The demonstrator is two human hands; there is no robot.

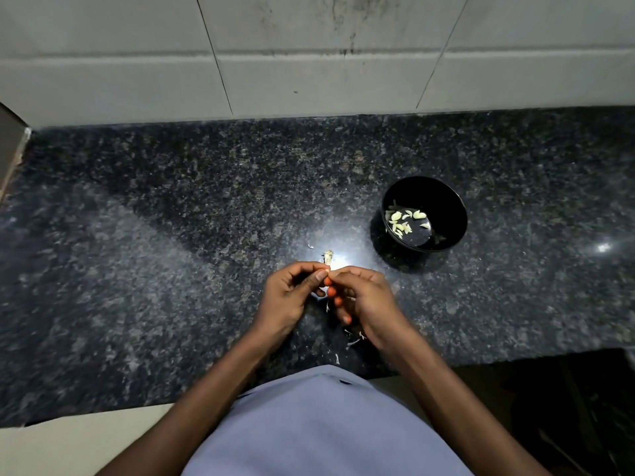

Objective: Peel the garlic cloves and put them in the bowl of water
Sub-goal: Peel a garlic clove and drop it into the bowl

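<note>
Centrally, left hand and right hand meet above the near part of the counter, a polished slab of black granite flecked grey, glossy with a bright light reflection just beyond the fingertips. Fingers of both hands are curled inward and pinch one small garlic clove between them; only a pale sliver of it shows at the meeting fingertips, so whether skin remains on it cannot be told.

Bowl: round, black, smooth-walled, standing on the counter to the right of and beyond the hands, well apart from them. It holds water with a glint on its surface and a cluster of peeled cloves, pale cream, curved and crescent-shaped, gathered toward the left side.

Garlic scrap: small, whitish, papery, lying just beyond the hands. Thin skin shreds, white and curled, lie scattered under the right wrist.

Wall: large matt grey tiles, with dark smudges high up.
</note>
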